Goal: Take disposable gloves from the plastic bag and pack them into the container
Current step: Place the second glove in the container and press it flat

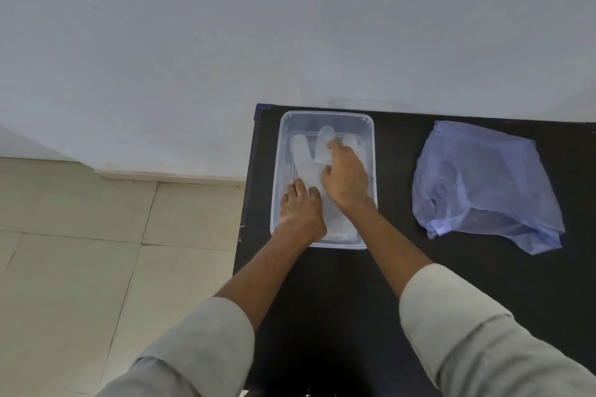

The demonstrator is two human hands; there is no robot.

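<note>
Disposable glove: translucent white, flat inside container, fingers toward far end.
Container: clear rectangular plastic tub, open, upright, at table's far left corner.
Plastic bag: pale blue, crumpled, lying right of container, apart.

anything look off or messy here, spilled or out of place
Nothing stands out. The glove lies flat inside the container, with the left hand and right hand pressing on it. The bag lies crumpled to the right on the table, apart from the container. Nothing has spilled.
</note>
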